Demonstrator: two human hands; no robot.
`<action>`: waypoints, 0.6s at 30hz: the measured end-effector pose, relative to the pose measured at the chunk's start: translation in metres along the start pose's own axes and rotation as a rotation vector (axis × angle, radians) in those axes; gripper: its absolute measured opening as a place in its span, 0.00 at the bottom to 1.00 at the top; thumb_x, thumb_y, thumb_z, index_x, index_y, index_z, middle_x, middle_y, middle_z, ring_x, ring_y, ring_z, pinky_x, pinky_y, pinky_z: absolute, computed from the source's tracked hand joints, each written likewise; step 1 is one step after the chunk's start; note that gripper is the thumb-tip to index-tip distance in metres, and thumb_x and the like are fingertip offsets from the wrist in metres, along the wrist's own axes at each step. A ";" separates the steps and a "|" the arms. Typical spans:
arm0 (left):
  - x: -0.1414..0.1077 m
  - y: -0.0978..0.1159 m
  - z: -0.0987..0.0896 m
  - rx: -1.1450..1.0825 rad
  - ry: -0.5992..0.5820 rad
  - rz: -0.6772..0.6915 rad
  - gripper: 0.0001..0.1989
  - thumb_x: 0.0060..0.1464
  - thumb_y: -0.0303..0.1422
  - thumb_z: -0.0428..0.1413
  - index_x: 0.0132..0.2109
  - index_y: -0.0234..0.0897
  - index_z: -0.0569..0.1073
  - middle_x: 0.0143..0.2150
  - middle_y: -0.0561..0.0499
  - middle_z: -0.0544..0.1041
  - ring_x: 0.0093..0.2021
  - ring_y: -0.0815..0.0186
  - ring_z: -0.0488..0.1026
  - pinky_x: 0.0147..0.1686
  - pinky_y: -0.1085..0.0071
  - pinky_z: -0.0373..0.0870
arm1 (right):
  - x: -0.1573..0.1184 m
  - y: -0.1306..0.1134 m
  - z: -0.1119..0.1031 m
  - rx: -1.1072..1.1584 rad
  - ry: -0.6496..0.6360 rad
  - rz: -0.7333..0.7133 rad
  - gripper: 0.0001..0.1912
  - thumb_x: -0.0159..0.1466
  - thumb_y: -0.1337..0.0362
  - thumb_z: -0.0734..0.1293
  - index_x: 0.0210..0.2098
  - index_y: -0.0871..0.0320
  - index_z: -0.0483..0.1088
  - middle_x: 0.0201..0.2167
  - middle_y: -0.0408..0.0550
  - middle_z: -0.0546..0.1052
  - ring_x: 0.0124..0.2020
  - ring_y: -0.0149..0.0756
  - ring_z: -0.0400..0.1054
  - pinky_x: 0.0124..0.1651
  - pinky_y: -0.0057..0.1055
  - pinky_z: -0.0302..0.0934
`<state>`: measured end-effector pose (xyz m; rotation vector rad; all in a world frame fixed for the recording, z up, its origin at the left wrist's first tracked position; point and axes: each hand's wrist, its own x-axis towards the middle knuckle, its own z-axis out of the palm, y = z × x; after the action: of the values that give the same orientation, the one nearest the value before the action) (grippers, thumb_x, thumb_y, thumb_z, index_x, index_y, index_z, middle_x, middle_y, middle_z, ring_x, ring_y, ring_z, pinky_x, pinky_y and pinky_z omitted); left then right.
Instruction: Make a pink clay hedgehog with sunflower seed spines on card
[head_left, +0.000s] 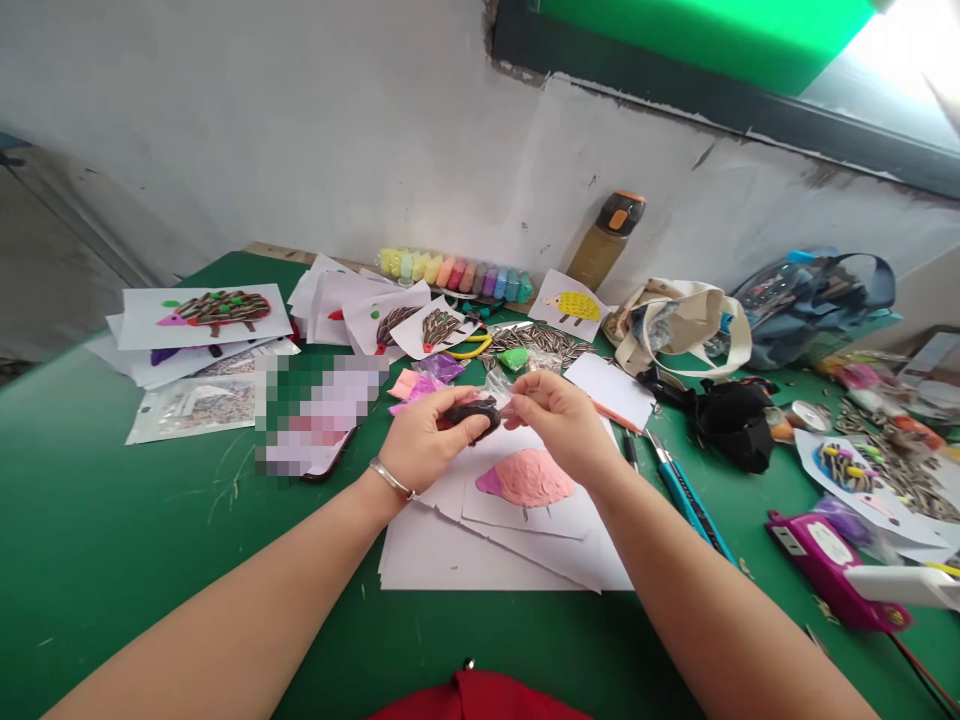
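My left hand (426, 440), with a silver bracelet at the wrist, is closed around a black lump of clay (482, 408) that appears to sit in a clear plastic bag. Thumb and fingers of my right hand (559, 418) pinch the clear bag (497, 385) at its loose end. Below both hands lies a paper with a pink clay hedgehog (534, 477) that has a purple snout and thin drawn legs. It rests on a stack of white sheets (427, 560). Purple clay packets (439, 370) and a green clay packet (514, 358) lie just beyond.
Seed-covered hedgehog pictures (217, 312) lie at the left, near a phone (330, 462). Sunflower seeds (540, 340), a row of coloured clay (457, 275) and a bottle (606, 240) stand toward the wall. At right are a blue utility knife (694, 500) and a purple device (832, 565).
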<state>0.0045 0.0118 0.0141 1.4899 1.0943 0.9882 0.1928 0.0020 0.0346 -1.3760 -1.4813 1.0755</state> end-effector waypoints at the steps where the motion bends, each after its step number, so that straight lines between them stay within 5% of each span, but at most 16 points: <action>1: 0.000 0.001 0.001 0.016 -0.009 -0.010 0.20 0.50 0.40 0.61 0.49 0.36 0.75 0.48 0.45 0.79 0.43 0.57 0.78 0.45 0.61 0.77 | -0.004 0.004 0.000 -0.078 0.019 -0.011 0.04 0.62 0.62 0.63 0.36 0.54 0.66 0.27 0.42 0.77 0.31 0.35 0.73 0.37 0.33 0.63; 12: -0.002 -0.004 0.008 0.269 -0.151 0.069 0.16 0.50 0.38 0.58 0.46 0.39 0.78 0.45 0.51 0.81 0.45 0.60 0.77 0.50 0.66 0.73 | -0.036 0.025 -0.011 -1.001 0.024 -0.251 0.15 0.67 0.64 0.58 0.23 0.57 0.62 0.20 0.42 0.67 0.23 0.30 0.57 0.29 0.30 0.43; 18: -0.002 -0.002 0.007 0.324 -0.149 0.052 0.15 0.50 0.39 0.57 0.44 0.39 0.78 0.43 0.51 0.81 0.43 0.60 0.78 0.49 0.65 0.73 | -0.037 0.025 -0.008 -1.117 0.106 -0.478 0.17 0.65 0.65 0.60 0.19 0.57 0.61 0.16 0.41 0.65 0.21 0.29 0.53 0.30 0.32 0.42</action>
<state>0.0105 0.0084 0.0104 1.8300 1.1500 0.7444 0.2102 -0.0334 0.0123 -1.5690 -2.2915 -0.2224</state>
